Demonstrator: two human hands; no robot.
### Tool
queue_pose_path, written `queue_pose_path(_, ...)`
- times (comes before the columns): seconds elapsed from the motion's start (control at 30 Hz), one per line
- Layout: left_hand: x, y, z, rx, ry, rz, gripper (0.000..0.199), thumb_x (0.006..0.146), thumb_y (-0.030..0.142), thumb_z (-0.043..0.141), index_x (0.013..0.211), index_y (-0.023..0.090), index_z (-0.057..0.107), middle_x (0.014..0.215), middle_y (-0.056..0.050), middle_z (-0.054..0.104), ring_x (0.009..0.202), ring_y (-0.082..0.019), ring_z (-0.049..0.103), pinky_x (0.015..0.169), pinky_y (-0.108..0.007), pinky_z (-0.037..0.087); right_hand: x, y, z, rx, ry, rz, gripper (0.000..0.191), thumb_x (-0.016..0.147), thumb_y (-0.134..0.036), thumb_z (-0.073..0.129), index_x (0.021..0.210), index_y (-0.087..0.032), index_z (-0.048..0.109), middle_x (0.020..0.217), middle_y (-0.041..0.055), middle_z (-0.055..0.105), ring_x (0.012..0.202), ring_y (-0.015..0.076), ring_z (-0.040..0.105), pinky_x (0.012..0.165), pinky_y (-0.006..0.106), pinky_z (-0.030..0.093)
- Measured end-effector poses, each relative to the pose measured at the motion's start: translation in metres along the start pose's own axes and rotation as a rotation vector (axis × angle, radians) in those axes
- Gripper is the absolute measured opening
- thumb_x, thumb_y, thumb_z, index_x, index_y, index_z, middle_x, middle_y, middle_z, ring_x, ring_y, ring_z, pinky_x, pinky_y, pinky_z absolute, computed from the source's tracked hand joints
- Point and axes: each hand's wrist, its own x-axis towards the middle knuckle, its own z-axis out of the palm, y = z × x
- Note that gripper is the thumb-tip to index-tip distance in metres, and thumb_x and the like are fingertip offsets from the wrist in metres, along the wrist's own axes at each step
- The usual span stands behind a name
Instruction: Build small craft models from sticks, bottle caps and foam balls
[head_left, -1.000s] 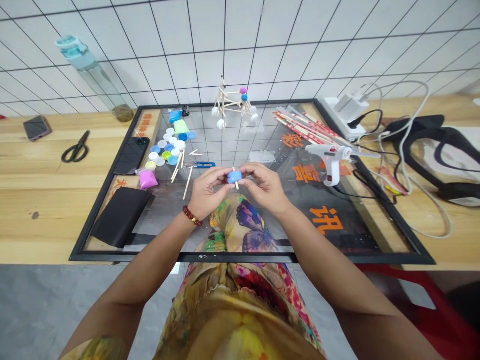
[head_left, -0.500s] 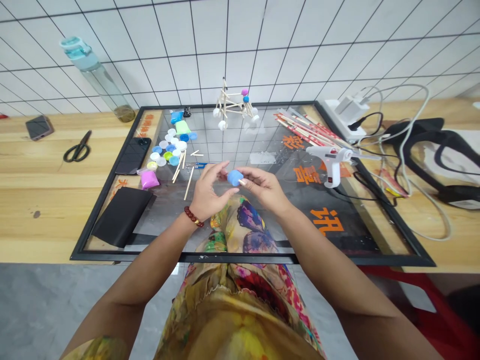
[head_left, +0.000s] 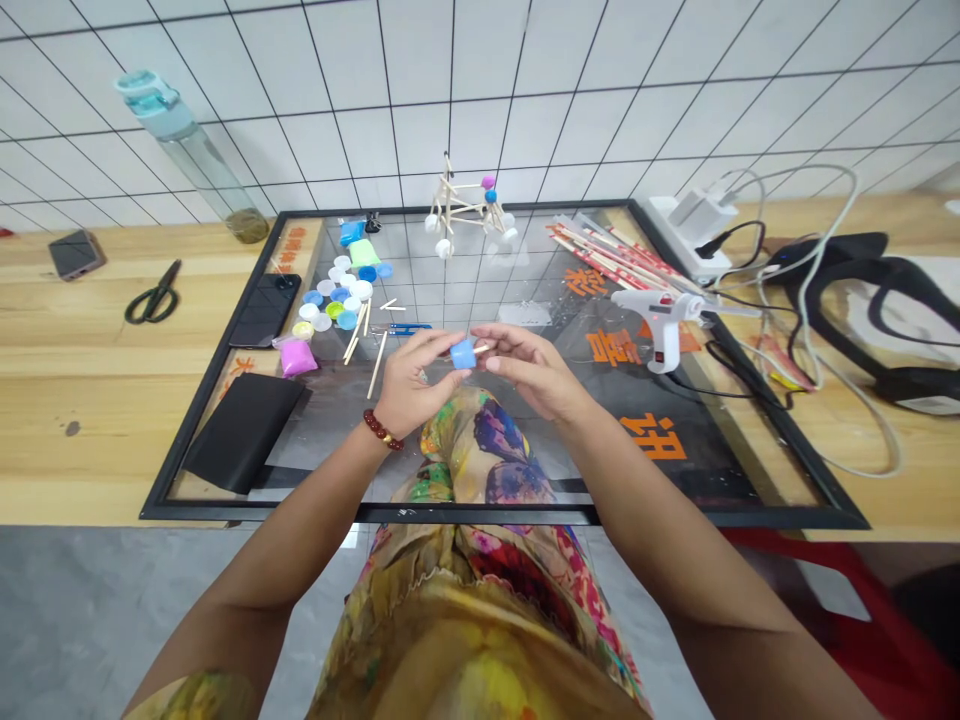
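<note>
A white tiled wall (head_left: 487, 60) rises behind a wooden desk (head_left: 67, 400), and on the desk lies a black-framed glass sheet (head_left: 285, 513) with orange lettering showing at both sides. At the back left, beyond the frame, stands a tall clear bottle (head_left: 206, 165) with a pale blue top. Over the glass, near its middle front, are the person's two hands. The left hand (head_left: 412, 385) has its grip closed on a small blue cap piece (head_left: 463, 354), between thumb and fingers; the right hand (head_left: 536, 375) is just beside it, fingers curved around the end of a short stick (head_left: 481, 350) that juts from the blue cap piece — whether this grip pinches the stick, I cannot tell. Ahead of the hands, at the back of the glass, stands a stick model (head_left: 447, 200) with white, blue and purple round pieces at its joints. A white glue gun (head_left: 664, 330) lies to the right, near a fan of slim red-and-white packs (head_left: 600, 260). To the left are a black folder (head_left: 244, 430), a dark phone (head_left: 264, 310) and, on bare wood, black scissors (head_left: 154, 302). Smaller again — a purple packet (head_left: 298, 357), a cluster of bottle caps (head_left: 339, 295), and loose sticks (head_left: 376, 365) near the left hand.
</note>
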Motion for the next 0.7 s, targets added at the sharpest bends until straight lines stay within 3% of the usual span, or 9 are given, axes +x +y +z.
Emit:
queue_pose_path(0.17, -0.005, -0.002, 0.004, -0.111, -0.031, -0.055, 0.043, 0.083, 0.025, 0.076, 0.125, 0.023, 0.069, 0.113, -0.007, 0.071, 0.096, -0.016, 0.070, 0.083, -0.030, 0.061, 0.000, 0.003, 0.005, -0.027, -0.005, -0.014, 0.036, 0.065, -0.038, 0.091, 0.094, -0.023, 0.076, 0.088, 0.0014, 0.077, 0.082, 0.0166, 0.071, 0.085, 0.035, 0.058)
queue_pose_path(0.33, -0.005, 0.000, 0.007, -0.230, 0.012, -0.177, 0.034, 0.076, 0.033, 0.084, 0.106, 0.020, 0.077, 0.101, -0.006, 0.074, 0.086, -0.016, 0.071, 0.082, -0.030, 0.062, 0.002, 0.012, 0.005, -0.051, 0.051, -0.029, 0.040, 0.063, -0.045, 0.092, 0.092, -0.022, 0.077, 0.083, 0.0011, 0.077, 0.076, 0.0155, 0.070, 0.078, 0.033, 0.058)
queue_pose_path(0.53, -0.004, -0.004, 0.010, -0.360, 0.046, -0.222, 0.037, 0.075, 0.034, 0.084, 0.109, 0.021, 0.077, 0.103, -0.007, 0.071, 0.092, -0.016, 0.071, 0.082, -0.029, 0.063, 0.003, 0.014, 0.003, -0.038, 0.021, -0.063, 0.041, 0.067, -0.042, 0.090, 0.101, -0.025, 0.077, 0.092, 0.0018, 0.078, 0.084, 0.0168, 0.072, 0.087, 0.036, 0.058)
queue_pose_path(0.7, -0.006, -0.007, 0.013, -0.411, 0.092, -0.228, 0.042, 0.077, 0.029, 0.083, 0.118, 0.022, 0.073, 0.111, -0.007, 0.067, 0.096, -0.015, 0.071, 0.086, -0.028, 0.063, 0.003, 0.011, -0.002, -0.075, 0.087, -0.113, 0.044, 0.068, -0.042, 0.089, 0.105, -0.025, 0.074, 0.094, 0.0029, 0.076, 0.090, 0.0169, 0.071, 0.091, 0.036, 0.058)
